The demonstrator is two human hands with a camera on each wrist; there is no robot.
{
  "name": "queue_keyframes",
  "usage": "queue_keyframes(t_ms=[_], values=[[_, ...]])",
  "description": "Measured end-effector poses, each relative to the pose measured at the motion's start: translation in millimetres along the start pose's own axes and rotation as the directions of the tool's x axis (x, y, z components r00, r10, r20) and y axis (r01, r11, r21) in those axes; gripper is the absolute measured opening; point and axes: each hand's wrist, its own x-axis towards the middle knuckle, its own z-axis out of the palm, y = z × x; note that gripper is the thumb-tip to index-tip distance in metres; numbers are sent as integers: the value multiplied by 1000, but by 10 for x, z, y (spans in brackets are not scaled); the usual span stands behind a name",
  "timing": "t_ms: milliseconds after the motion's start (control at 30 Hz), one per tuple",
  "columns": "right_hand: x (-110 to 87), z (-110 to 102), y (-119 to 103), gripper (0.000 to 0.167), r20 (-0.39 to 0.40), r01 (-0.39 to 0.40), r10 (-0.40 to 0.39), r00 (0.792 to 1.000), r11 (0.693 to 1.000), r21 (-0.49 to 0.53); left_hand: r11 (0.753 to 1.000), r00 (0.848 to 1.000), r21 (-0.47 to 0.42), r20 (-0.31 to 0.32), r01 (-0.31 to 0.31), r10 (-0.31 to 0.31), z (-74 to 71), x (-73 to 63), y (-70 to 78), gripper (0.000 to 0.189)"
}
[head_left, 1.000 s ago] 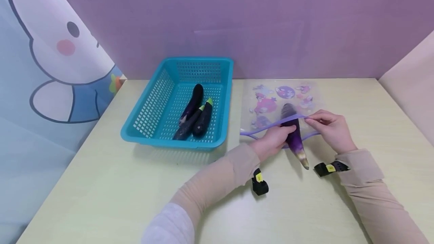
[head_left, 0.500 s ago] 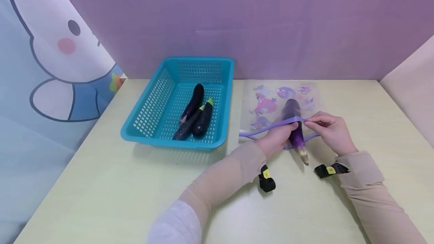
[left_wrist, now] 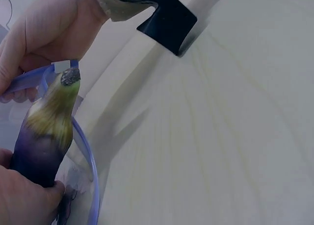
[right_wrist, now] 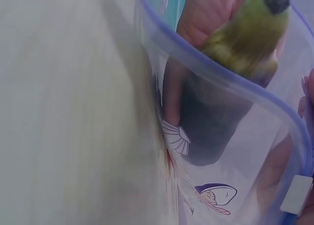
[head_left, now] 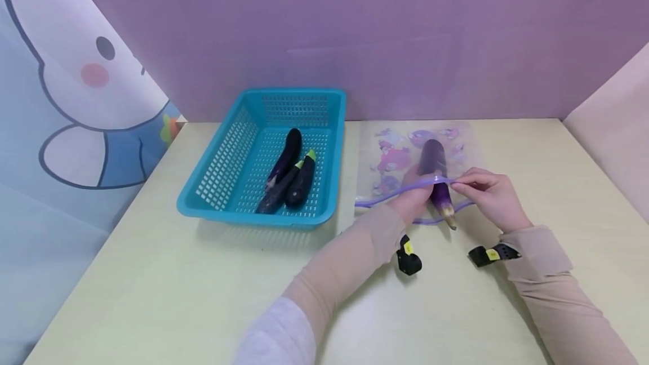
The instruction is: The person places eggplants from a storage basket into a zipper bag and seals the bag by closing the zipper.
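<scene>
My left hand [head_left: 408, 203] grips a purple eggplant [head_left: 444, 200], its pale stem end pointing toward me. Most of the eggplant and the fingers of that hand lie inside a clear zip bag [head_left: 369, 176] with pink and purple cartoon prints, seen through its film. The bag lies flat on the table, its mouth parted toward me. With thumb and fingers my right hand [head_left: 490, 193] pinches the upper purple rim at the right. In the right wrist view the eggplant [right_wrist: 248, 31] passes the rim, near a white slider [right_wrist: 297, 194].
Left of the bag stands a blue perforated basket [head_left: 183, 200] holding three dark eggplants [head_left: 301, 185]. Black wrist devices [head_left: 408, 261] hang below both wrists, close to the pale table [head_left: 162, 297]. A purple backdrop [head_left: 324, 27] rises along the table's far edge.
My left hand has moved away from me and slightly right, sliding the eggplant deeper into the bag. The fingers have passed under the upper rim. My right hand stays almost still at the rim.
</scene>
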Motion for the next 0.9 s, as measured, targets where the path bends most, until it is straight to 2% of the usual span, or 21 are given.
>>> queue_keyframes(t_ms=[33,100,167,333,500,667,900], values=[[5,1,-2,8,3,2,-2,1000,1000,-1,988,995,155,-97,4,11,-8,-155,93,31],[16,1,-6,11,5,4,-4,1000,1000,-1,994,996,110,-89,-9,19,-17,-209,138,35],[28,0,-7,13,4,4,-4,1000,1000,-1,995,995,100,-97,-12,22,-19,-236,183,38],[17,-7,5,18,13,-20,20,1000,1000,17,993,995,115,-95,-12,23,-1,-180,172,40],[-5,-6,10,15,32,-37,36,999,999,19,997,997,61,-60,-52,56,14,-162,148,42],[-12,0,0,13,48,-74,74,996,997,-12,998,998,-5,-9,-57,57,34,-160,146,48],[-12,-4,-4,8,88,-52,54,995,998,-20,999,999,23,9,-46,46,47,-157,159,45]])
